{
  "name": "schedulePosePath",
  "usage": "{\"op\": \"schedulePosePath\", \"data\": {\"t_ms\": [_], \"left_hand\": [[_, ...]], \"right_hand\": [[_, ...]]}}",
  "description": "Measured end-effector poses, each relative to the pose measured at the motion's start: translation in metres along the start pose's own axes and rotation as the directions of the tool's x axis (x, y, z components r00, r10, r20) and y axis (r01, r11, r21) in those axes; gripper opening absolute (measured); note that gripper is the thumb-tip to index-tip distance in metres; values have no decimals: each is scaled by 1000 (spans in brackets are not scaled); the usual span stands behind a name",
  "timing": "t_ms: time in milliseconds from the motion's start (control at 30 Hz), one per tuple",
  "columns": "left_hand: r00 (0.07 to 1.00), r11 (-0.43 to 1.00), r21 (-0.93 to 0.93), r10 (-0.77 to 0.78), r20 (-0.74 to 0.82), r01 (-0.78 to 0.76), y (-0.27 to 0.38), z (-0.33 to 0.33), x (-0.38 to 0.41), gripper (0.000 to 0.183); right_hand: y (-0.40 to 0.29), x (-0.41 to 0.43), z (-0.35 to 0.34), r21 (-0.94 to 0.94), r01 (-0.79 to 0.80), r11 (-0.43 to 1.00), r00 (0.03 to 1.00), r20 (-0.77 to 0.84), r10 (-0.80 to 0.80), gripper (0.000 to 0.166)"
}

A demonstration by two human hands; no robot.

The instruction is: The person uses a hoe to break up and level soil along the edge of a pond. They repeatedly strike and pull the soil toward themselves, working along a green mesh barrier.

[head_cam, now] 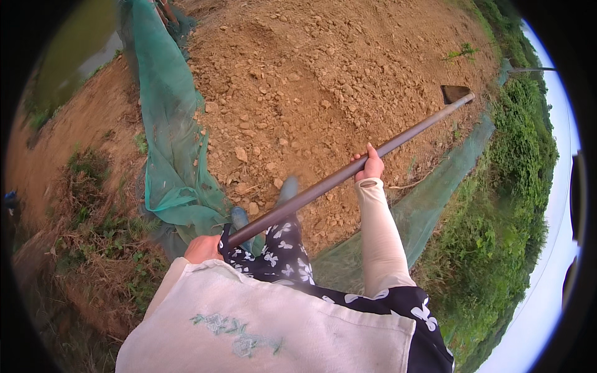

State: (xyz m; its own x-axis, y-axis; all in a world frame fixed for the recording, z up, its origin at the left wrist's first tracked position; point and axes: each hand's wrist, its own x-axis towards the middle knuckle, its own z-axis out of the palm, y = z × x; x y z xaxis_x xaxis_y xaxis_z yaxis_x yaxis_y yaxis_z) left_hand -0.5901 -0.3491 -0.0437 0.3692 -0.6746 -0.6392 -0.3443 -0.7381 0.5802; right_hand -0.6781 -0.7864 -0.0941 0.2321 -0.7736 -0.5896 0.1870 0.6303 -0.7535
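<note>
A long-handled hoe (322, 185) slants from my waist up to the far right, with a brown handle. Its dark metal blade (455, 94) is at the far end, by the surface of the loose soil. My right hand (371, 165) grips the handle around its middle, thumb pointing up along it. Down at the near end, my left hand (203, 248) is closed around the handle's butt. Its fingers are mostly hidden by dark printed cloth and the handle. Broken brown soil (289, 107) lies under the hoe.
Green netting (168, 102) runs along the left, bunched beside my boots (240, 219). More netting (443, 196) borders the right side, with dense bushes (522, 154) beyond. A bank slopes to water (70, 56) at upper left. A pale embroidered cloth (280, 321) hangs before me.
</note>
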Motion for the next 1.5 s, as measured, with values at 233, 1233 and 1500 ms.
{"op": "schedulePosePath", "data": {"t_ms": [233, 1233, 1500], "left_hand": [[894, 899, -65, -419, 157, 432, -57, -11, -135, 27], [957, 941, -187, -288, -15, 281, 11, 16, -11, 27], [852, 844, -216, -517, -87, 490, -81, 64, -187, 33]], "right_hand": [[223, -66, 2, -270, -356, 895, 928, -214, 305, 26], [66, 8, 77, -215, -141, 966, 979, 113, 168, 19], [244, -131, 36, -442, -485, 755, 861, -88, 502, 27]]}}
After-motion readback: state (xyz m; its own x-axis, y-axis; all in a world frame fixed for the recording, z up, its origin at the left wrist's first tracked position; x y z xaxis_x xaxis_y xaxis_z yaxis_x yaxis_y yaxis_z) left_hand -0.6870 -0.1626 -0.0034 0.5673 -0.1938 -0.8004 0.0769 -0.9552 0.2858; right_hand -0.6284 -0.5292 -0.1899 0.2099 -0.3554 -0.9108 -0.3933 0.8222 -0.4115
